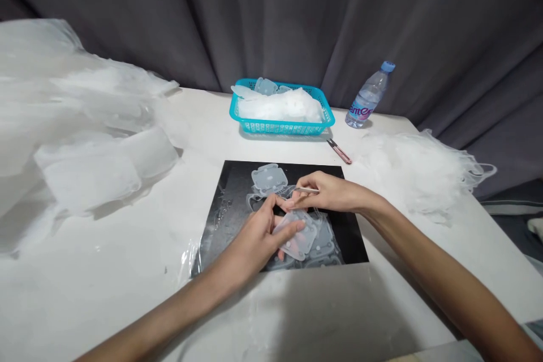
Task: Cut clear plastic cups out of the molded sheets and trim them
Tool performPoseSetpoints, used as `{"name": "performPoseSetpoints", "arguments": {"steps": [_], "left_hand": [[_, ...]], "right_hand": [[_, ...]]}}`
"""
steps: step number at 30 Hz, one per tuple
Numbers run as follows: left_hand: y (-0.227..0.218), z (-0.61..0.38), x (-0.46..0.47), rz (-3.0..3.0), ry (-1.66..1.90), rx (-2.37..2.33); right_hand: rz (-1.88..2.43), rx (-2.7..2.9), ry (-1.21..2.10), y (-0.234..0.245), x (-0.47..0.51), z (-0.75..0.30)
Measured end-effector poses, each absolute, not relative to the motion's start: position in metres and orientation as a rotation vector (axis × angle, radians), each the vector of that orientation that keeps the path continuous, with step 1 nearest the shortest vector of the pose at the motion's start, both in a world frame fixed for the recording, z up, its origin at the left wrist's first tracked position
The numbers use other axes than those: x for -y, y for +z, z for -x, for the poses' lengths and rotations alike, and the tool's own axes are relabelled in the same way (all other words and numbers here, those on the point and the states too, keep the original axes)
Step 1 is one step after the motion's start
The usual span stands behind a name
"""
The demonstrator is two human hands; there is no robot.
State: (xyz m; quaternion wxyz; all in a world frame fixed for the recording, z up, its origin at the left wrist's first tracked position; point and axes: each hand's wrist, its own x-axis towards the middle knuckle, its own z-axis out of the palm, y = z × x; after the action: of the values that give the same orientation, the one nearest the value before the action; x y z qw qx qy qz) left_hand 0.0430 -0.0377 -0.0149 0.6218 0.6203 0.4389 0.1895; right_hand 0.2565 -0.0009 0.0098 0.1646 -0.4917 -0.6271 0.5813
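Observation:
My left hand [271, 226] is closed on a translucent square plastic piece [299, 237] with rounded corners, its thumb lying over the face. Close beside it, the fingers of my right hand [314, 191] pinch a slim metal tool [307, 189]; its tip is hidden by the fingers, so its kind is unclear. The fingertips of both hands meet at the far edge of the piece. Beneath them is a black mat [229, 209]. More translucent pieces [326, 240] overlap on its near right part, and another small stack of pieces [269, 178] lies at its far side.
A blue basket [284, 127] holds white and translucent pieces at the back. Pink-handled thread snips [339, 151] lie before a water bottle [367, 96]. A tangled white heap [416, 172] is at right, a large pile of white sheets [89, 164] at left. Grey curtain [271, 17] hangs behind.

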Motion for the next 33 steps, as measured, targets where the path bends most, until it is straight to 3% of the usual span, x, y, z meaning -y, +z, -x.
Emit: {"name": "performPoseSetpoints", "arguments": {"steps": [6,13,19,22,33], "left_hand": [[-0.013,-0.046,0.04,-1.524,0.435,-1.011],[-0.011,-0.045,0.044,-1.58,0.475,-1.002],[-0.015,-0.044,0.055,-1.745,0.487,-1.042],[-0.016,-0.044,0.056,-1.747,0.505,-1.047],[-0.016,-0.04,0.038,-1.681,0.555,-1.105]], "right_hand": [[1.24,1.864,1.774,0.021,0.001,-0.254],[1.31,1.967,1.653,0.026,0.001,-0.256],[1.85,2.04,1.103,0.015,-0.003,-0.245],[1.9,2.05,0.897,0.012,-0.004,-0.246],[1.318,1.918,1.582,0.031,0.004,-0.277]]}}
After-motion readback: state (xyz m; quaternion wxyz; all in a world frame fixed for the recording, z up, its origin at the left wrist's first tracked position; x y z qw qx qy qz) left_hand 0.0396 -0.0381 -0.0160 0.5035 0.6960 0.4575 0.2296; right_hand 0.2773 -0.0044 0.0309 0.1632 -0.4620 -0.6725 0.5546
